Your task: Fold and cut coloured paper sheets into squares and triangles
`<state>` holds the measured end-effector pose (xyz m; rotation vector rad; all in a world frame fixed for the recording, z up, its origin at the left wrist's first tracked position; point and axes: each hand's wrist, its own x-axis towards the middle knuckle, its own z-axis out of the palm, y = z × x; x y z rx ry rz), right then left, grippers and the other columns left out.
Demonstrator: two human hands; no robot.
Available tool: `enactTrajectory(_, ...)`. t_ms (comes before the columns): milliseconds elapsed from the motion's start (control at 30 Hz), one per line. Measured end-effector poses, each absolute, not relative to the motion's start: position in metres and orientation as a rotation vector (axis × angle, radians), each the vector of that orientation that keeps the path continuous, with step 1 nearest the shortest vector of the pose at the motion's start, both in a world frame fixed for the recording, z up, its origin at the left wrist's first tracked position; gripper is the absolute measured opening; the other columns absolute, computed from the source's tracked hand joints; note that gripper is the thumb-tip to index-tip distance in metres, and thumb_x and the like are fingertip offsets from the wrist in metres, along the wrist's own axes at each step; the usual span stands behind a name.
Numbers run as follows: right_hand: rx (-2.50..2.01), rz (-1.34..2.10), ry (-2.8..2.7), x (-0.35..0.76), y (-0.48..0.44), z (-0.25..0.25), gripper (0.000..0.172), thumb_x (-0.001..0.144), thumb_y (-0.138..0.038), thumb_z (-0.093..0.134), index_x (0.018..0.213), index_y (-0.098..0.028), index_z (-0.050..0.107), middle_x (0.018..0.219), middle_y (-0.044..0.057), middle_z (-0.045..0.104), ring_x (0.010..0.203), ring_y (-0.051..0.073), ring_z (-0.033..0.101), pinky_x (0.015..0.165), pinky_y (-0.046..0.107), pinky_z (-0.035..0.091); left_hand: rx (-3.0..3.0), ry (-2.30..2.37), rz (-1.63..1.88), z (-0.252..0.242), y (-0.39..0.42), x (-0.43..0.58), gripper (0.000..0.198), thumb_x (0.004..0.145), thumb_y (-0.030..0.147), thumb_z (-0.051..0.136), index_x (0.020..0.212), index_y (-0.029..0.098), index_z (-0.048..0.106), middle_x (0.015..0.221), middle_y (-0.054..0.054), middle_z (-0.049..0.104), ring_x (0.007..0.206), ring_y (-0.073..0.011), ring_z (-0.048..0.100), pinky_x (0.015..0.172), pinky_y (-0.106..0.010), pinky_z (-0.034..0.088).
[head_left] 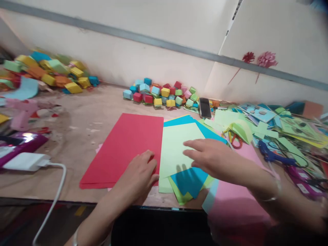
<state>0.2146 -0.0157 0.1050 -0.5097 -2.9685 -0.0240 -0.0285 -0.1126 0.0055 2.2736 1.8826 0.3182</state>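
Observation:
A large red paper sheet lies flat on the table in front of me. My left hand rests on its near right corner with the fingers curled down against the paper. To the right lies a light green sheet on top of blue sheets and a pink sheet. My right hand hovers over the green sheet with fingers stretched out toward the left, holding nothing.
A pile of small coloured paper boxes sits by the wall, another pile at far left. A phone, red-handled scissors, a blue glue gun and scattered papers lie right. A white charger with cable lies left.

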Motion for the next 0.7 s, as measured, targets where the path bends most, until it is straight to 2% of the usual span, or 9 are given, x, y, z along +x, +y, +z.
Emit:
enactTrajectory(67, -0.467, 0.066, -3.035, 0.181, -0.009, 0.081, 0.03, 0.086, -0.018, 0.07, 0.115, -0.014, 0.066, 0.139, 0.021, 0.057, 0.117, 0.032, 0.063, 0.09, 0.045, 0.057, 2.28, 1.887, 0.371, 0.012, -0.115, -0.028, 0.018, 0.09, 0.022, 0.048, 0.077, 0.018, 0.059, 0.093, -0.012, 0.065, 0.087, -0.0257, 0.062, 0.075, -0.037, 0.05)
enactTrajectory(133, -0.424, 0.259, -2.99, 0.161, -0.004, 0.062, 0.05, 0.081, -0.014, 0.074, 0.128, -0.012, 0.059, 0.148, 0.022, 0.048, 0.129, 0.033, 0.055, 0.098, 0.045, 0.054, 2.288, 1.939, 0.468, 0.019, -0.119, -0.024, 0.024, 0.093, 0.022, 0.042, 0.078, 0.019, 0.059, 0.079, -0.008, 0.064, 0.072, -0.0224, 0.061, 0.065, -0.034, 0.047)
enactTrajectory(167, -0.391, 0.381, -2.938, 0.155, -0.002, 0.055, 0.054, 0.08, -0.014, 0.074, 0.131, -0.013, 0.058, 0.151, 0.022, 0.045, 0.133, 0.031, 0.051, 0.101, 0.044, 0.052, 2.298, 1.969, 0.541, 0.023, -0.12, -0.021, 0.025, 0.095, 0.023, 0.04, 0.079, 0.019, 0.059, 0.074, -0.007, 0.064, 0.067, -0.0216, 0.06, 0.061, -0.033, 0.046)
enactTrajectory(233, -0.315, 0.617, -2.823, 0.153, 0.001, 0.047, 0.041, 0.084, -0.012, 0.069, 0.125, -0.016, 0.063, 0.15, 0.018, 0.048, 0.134, 0.025, 0.052, 0.103, 0.039, 0.051, 2.341, 1.975, 0.725, 0.03, -0.122, -0.011, 0.026, 0.096, 0.026, 0.039, 0.083, 0.02, 0.061, 0.07, -0.005, 0.065, 0.062, -0.0212, 0.06, 0.057, -0.033, 0.044)
enactTrajectory(300, -0.257, 0.753, -2.725, 0.157, 0.004, 0.043, 0.019, 0.09, -0.011, 0.062, 0.104, -0.019, 0.071, 0.141, 0.014, 0.057, 0.126, 0.021, 0.059, 0.099, 0.035, 0.053, 2.374, 1.916, 0.888, 0.035, -0.122, -0.002, 0.028, 0.098, 0.028, 0.038, 0.084, 0.021, 0.061, 0.071, -0.005, 0.067, 0.063, -0.0221, 0.062, 0.056, -0.034, 0.045)
enactTrajectory(400, -0.23, 0.757, -2.683, 0.172, 0.011, 0.041, 0.016, 0.093, -0.013, 0.058, 0.089, -0.019, 0.073, 0.127, 0.012, 0.067, 0.111, 0.019, 0.067, 0.091, 0.032, 0.056, 2.304, 1.808, 0.969, 0.043, -0.12, 0.001, 0.029, 0.1, 0.033, 0.039, 0.083, 0.023, 0.061, 0.073, -0.003, 0.07, 0.064, -0.0213, 0.066, 0.057, -0.033, 0.047)
enactTrajectory(533, -0.074, 0.715, -2.668, 0.198, 0.026, 0.04, 0.018, 0.097, -0.016, 0.054, 0.094, -0.017, 0.072, 0.11, 0.013, 0.073, 0.109, 0.018, 0.068, 0.092, 0.031, 0.057, 2.141, 1.768, 0.948, 0.055, -0.112, -0.025, 0.026, 0.098, 0.042, 0.046, 0.094, 0.023, 0.064, 0.087, -0.002, 0.075, 0.077, -0.0201, 0.071, 0.067, -0.032, 0.052)
enactTrajectory(600, 0.017, 0.76, -2.623, 0.209, 0.031, 0.044, 0.019, 0.098, -0.017, 0.053, 0.096, -0.016, 0.072, 0.104, 0.013, 0.074, 0.115, 0.018, 0.066, 0.098, 0.034, 0.055, 2.082, 1.836, 0.886, 0.062, -0.102, -0.046, 0.03, 0.094, 0.046, 0.049, 0.099, 0.022, 0.065, 0.098, -0.006, 0.076, 0.09, -0.0237, 0.071, 0.079, -0.037, 0.054)
enactTrajectory(700, 0.11, 0.893, -2.603, 0.22, 0.035, 0.06, 0.021, 0.1, -0.02, 0.051, 0.099, -0.015, 0.072, 0.101, 0.013, 0.075, 0.118, 0.019, 0.064, 0.101, 0.037, 0.054, 2.017, 1.92, 0.854, 0.067, -0.074, -0.075, 0.043, 0.087, 0.048, 0.054, 0.115, 0.017, 0.064, 0.121, -0.013, 0.071, 0.111, -0.03, 0.065, 0.097, -0.045, 0.049)
